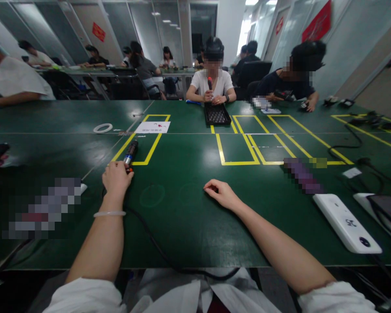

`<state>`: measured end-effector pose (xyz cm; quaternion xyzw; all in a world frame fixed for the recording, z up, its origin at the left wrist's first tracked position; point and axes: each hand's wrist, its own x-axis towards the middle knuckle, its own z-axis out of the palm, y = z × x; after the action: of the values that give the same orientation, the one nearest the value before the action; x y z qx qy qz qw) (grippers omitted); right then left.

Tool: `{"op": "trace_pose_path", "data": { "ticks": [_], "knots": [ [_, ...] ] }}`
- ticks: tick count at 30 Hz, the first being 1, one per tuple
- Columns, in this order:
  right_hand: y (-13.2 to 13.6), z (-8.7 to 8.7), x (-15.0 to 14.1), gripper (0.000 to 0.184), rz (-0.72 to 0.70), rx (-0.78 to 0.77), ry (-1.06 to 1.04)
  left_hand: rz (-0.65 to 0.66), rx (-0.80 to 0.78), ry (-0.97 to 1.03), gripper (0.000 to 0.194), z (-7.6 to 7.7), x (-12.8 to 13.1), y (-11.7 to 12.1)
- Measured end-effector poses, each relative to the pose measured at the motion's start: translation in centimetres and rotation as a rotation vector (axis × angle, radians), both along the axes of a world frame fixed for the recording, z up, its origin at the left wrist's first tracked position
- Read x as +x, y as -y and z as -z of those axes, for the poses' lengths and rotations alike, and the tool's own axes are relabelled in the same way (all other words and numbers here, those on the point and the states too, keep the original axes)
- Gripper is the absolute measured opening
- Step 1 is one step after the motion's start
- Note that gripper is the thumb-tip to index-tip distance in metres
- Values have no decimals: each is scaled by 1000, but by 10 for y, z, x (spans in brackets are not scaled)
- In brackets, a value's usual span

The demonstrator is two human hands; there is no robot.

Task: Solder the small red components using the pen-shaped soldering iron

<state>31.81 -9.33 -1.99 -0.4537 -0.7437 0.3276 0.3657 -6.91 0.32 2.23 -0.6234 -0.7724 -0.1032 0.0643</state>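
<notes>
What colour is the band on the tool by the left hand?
Blue. The band on the tool shows in the head view.

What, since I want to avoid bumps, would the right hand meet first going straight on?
Probably the cylindrical tool at the left hand, or that hand itself, across the green tabletop; heading and depth are unclear.

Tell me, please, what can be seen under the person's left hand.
The left hand covers part of a tool; the far part, with a blue band, shows. What lies beneath the hand on the green table cannot be seen.
</notes>
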Motion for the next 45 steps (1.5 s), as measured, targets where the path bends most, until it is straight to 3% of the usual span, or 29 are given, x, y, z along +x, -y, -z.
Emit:
{"op": "trace_pose_path", "data": {
  "ticks": [7,12,15,20,22,27,35,45],
  "knots": [
    [0,-1,0,12,-5,12,11,-30,21,-28,34,0,1,1],
    [0,-1,-1,12,-3,6,14,46,119,3,38,-4,25,6],
    [0,-1,-1,12,-6,8,11,213,125,174,38,-7,59,12],
    [1,-2,-2,14,8,-32,-39,732,8,486,34,-12,133,33],
    [1,-3,-3,18,15,-56,-103,833,-83,590,34,-13,158,43],
    [1,-1,-4,26,-8,-103,-244,842,-284,935,26,-7,191,59],
    [1,2,-6,24,-48,-109,-259,815,-427,1183,23,5,195,66],
    [-1,0,-4,15,9,-69,-225,872,-318,1078,26,9,196,69]
  ]
}}
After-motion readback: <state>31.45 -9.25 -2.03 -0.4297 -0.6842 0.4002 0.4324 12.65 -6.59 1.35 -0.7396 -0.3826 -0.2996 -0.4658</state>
